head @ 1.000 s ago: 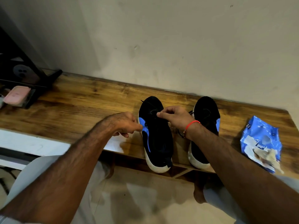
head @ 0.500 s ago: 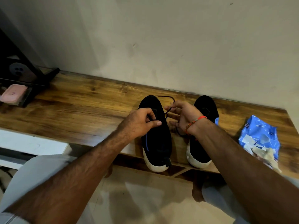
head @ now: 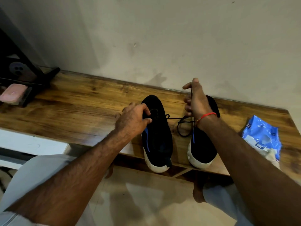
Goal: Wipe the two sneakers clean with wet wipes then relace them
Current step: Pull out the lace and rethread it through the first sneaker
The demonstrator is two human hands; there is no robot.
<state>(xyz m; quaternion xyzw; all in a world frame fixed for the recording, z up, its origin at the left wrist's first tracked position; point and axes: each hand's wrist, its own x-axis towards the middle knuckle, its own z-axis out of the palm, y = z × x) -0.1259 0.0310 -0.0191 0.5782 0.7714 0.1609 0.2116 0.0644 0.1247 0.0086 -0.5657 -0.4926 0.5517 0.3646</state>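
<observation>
Stretching between both hands — black lace [head: 175,118]

My right hand [head: 197,101] covers the right sneaker's [head: 202,144] toe; the pink box [head: 13,93] is cut off at the left edge.

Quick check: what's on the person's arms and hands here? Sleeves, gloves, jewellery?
Both forearms are bare and hairy, no gloves, no sleeves in view. The right hand has a thin red thread band round the wrist. The left hand wears nothing: no watch, no ring visible.
</observation>
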